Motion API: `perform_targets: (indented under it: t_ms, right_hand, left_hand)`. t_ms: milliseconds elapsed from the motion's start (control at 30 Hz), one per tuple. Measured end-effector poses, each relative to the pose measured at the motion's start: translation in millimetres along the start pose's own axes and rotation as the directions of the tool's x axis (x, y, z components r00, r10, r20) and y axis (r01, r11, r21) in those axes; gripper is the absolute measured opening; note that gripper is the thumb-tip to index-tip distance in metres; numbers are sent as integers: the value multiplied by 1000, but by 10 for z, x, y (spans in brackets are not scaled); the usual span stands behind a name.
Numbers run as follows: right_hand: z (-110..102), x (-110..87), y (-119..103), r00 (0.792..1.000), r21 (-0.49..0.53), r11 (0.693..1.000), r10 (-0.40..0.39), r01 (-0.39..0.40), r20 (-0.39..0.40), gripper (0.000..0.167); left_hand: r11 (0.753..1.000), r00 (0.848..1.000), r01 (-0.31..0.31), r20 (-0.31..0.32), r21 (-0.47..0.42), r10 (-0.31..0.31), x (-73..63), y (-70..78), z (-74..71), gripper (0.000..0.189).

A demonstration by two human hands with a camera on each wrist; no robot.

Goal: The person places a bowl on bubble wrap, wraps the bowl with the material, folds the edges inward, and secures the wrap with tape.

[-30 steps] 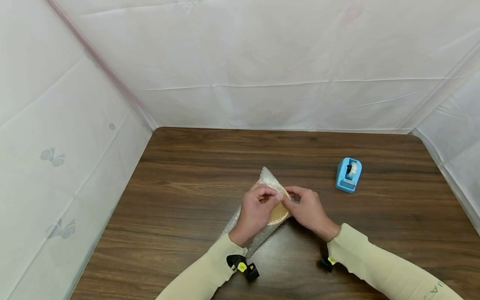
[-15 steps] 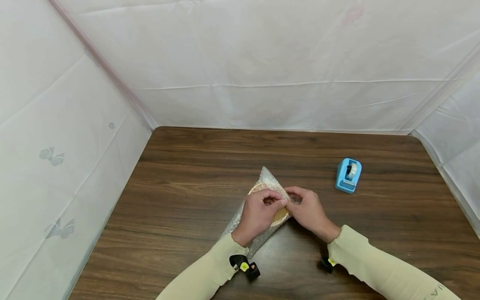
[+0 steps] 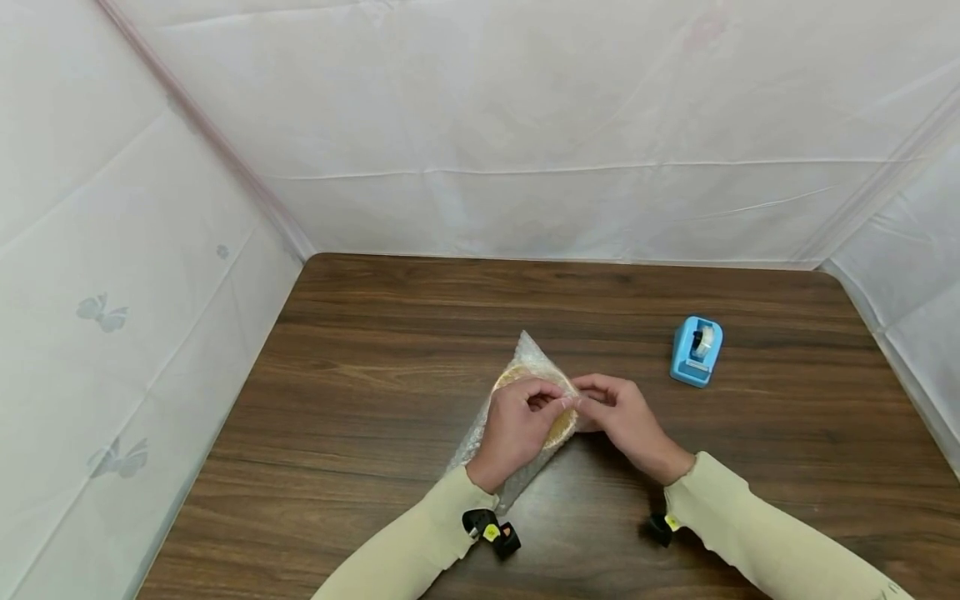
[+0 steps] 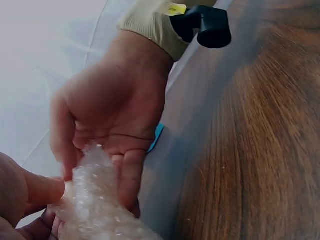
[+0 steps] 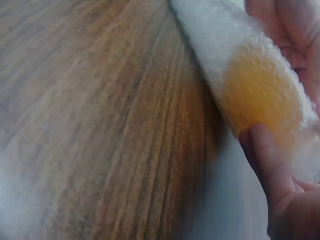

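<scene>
A round yellow object point(image 5: 257, 95) shows through a sheet of bubble wrap point(image 3: 527, 354) folded about it; what kind of object it is cannot be made out. The bundle lies slanted in the middle of the table. My left hand point(image 3: 520, 429) reaches over it, thumb and forefinger pinching the wrap at its right edge. My right hand point(image 3: 626, 417) meets it there from the right, its thumb close to the left fingertips. In the right wrist view, a finger point(image 5: 267, 157) of the right hand presses against the wrapped yellow object. In the left wrist view, the wrap's pointed end point(image 4: 97, 185) sits between both hands.
To the right of the hands, a blue tape dispenser point(image 3: 697, 351) with a roll of clear tape stands on the dark wooden table point(image 3: 375, 333). White sheeting point(image 3: 487, 125) closes off the back and both sides.
My left hand has shifted slightly right along the wrap, uncovering more of the yellow object. The right thumb has moved up to the wrap's edge. The tape dispenser stays put.
</scene>
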State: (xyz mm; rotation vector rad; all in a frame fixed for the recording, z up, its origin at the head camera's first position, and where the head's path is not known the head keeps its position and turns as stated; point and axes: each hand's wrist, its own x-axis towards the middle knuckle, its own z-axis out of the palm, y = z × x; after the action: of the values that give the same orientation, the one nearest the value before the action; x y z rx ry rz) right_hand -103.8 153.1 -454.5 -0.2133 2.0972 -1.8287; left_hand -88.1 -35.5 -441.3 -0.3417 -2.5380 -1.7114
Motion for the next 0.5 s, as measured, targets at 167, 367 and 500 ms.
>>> perform_targets:
  t_ms: [167,367,500]
  right_hand:
    - [-53,-27,-16,998,44,999,7,-9,55,42]
    - [-71,-42,-2,999,59,998,21,-23,40,42]
    - [-53,-44,9,999,56,998,-10,12,-31,32]
  left_hand:
    - [999,999,-44,-23,19,44,5,-14,20,5]
    - [990,993,-118,-16,73,119,13,-17,51,7]
    - [976,983,-179,-7,125,181,5,-19,74,8]
